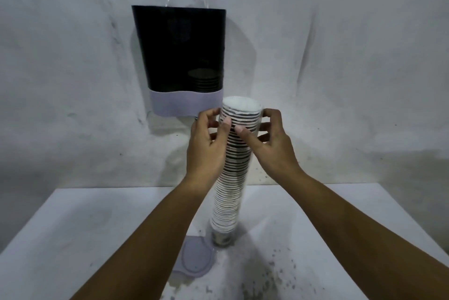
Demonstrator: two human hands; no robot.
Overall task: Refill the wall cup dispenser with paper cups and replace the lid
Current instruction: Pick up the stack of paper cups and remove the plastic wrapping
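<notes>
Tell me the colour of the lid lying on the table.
Pale lilac-grey lid, seen in the head view.

dispenser [179, 49] top open | cup stack [233, 166] stands between hands

Materials and surface finish of dispenser, cups, lid and surroundings

The wall dispenser [179, 49] has a dark, glossy, translucent plastic body above a matt pale lilac plastic base band [185, 103]. The stack of paper cups [230, 173] shows white matt paper rims, enclosed in a thin, clear, shiny plastic sleeve [246, 178]. The lid [195, 257] is smooth, pale lilac plastic with a slight sheen. The table [85, 231] is white, matt and speckled with dark marks. The wall [340, 56] is rough, matt and grey-white.
</notes>
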